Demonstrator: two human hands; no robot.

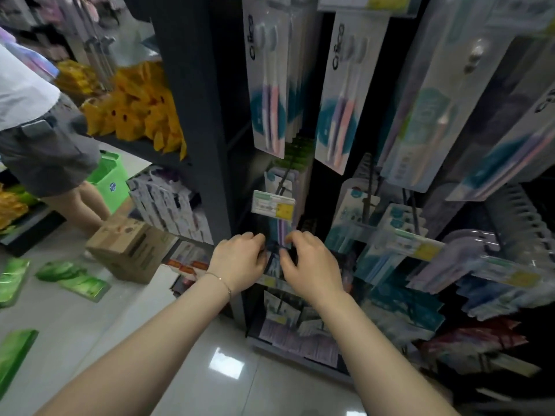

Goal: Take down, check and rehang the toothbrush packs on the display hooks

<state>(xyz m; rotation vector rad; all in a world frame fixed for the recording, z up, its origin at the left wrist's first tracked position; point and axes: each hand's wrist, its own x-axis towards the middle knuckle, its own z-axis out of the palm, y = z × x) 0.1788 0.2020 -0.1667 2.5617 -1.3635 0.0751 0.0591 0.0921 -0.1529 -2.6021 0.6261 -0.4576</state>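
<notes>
Reaching low into the rack: that's how I read my view. Both hands sit mid-frame on either side of one toothbrush pack (pixel 281 235), which hangs under the price tag (pixel 273 205) at its 12 o'clock. The pack is on its display hook (pixel 283 178), not yet lifted off as far as I can see.

The left hand (pixel 240 259) is at the pack's 9 o'clock, fingers (pixel 255 238) curled together against the left edge. The thumb is hidden and there's blur, so I cannot tell if it really grips. The right hand (pixel 310 261) is at 3 o'clock, thumb and forefinger pinching the right edge and the other fingers bent loosely behind.

Why two hands: my guess is one steadies the card while the other slides the hole along the wire, since the tag blocks a straight pull. I judge this as the take-down step, early in the task.

More packs (pixel 267 85) hang in rows at 12 o'clock and fan out towards 3 o'clock, fronts outward so the labels read. A cardboard box (pixel 129 247) sits on the floor at 9 o'clock of the left hand, with another person (pixel 39 139) at 10 o'clock.

Risk: neighbouring packs crowd close and could snag on the way out.
</notes>
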